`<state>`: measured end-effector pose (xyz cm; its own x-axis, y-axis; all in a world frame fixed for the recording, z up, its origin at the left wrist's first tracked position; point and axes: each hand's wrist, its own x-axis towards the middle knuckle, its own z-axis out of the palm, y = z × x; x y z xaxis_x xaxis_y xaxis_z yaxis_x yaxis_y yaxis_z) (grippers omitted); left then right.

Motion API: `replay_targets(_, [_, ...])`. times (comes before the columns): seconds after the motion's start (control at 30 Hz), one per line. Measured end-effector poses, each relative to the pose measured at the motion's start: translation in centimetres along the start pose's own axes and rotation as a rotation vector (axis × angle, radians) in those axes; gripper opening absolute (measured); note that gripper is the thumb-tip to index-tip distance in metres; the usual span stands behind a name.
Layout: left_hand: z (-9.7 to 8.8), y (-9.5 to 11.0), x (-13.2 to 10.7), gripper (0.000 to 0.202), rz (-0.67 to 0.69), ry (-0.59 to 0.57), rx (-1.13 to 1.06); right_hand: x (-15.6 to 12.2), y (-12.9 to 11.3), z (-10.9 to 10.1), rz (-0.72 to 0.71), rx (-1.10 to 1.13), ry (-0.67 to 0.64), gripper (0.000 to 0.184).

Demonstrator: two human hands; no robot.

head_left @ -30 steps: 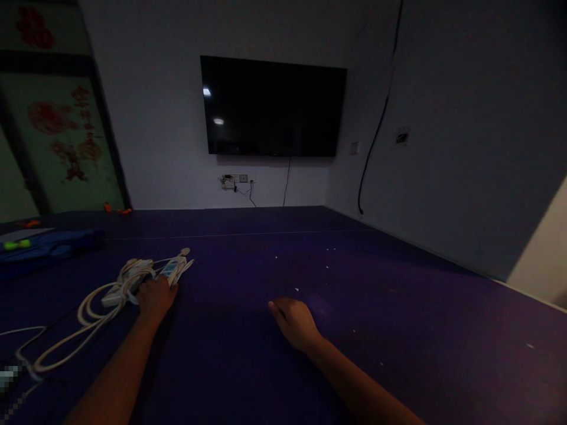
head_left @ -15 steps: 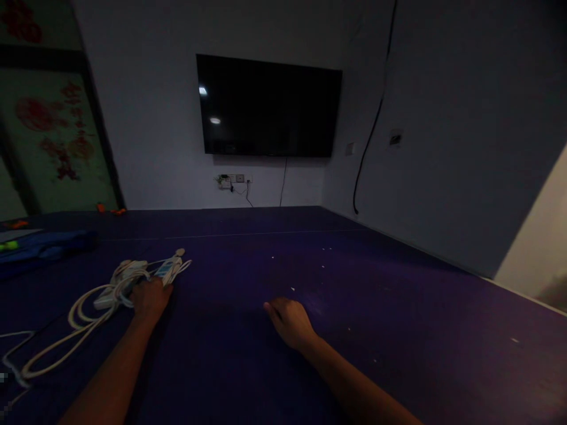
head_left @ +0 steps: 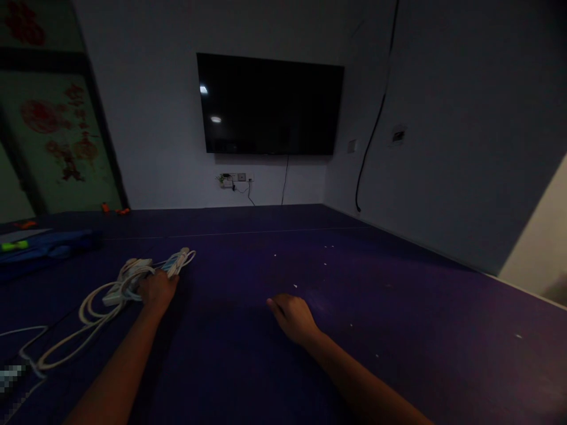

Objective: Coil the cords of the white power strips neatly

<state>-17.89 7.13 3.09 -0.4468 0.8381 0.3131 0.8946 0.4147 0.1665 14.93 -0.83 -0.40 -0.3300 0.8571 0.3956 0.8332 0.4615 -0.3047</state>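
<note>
My left hand point(head_left: 158, 290) is closed over a bundle of white power strips and looped cord. One white power strip point(head_left: 116, 292) lies to the left of the fingers. A blue-and-white piece point(head_left: 172, 262) of the bundle shows just beyond them. The white cord point(head_left: 91, 321) loops out over the purple surface toward the lower left. The fingertips are hidden behind the hand, so the exact grip does not show. My right hand point(head_left: 293, 317) rests low over the bare surface, its fingers curled and thumb along the side. I see nothing in it.
Small white scraps point(head_left: 295, 286) dot the purple surface point(head_left: 248, 354). Blue cloth point(head_left: 57, 245) with a bright green item point(head_left: 14, 245) lies at the left. Orange objects point(head_left: 123, 211) sit by the far wall. A black cable point(head_left: 371, 147) hangs down the right wall; a television point(head_left: 270, 106) is mounted ahead.
My left hand and the bundle have shifted slightly to the right, the cord loops following. My right hand keeps nearly the same place and pose. The view has moved a little.
</note>
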Motion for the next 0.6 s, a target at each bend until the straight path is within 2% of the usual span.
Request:
replay_targets(0.23, [-2.4,1.5,0.0,0.051,-0.029,-0.048,-0.165,0.1,0.4,0.4,-0.014,0.006,0.011,0.044])
replay_targets(0.43, [-4.2,2.8,0.2,0.054,-0.004,-0.055,-0.262,0.1,0.4,0.5,-0.023,0.001,0.008,0.043])
replay_targets(0.6, [-5.3,4.1,-0.6,0.049,0.038,-0.072,-0.309,0.1,0.3,0.4,-0.020,0.003,0.002,0.040])
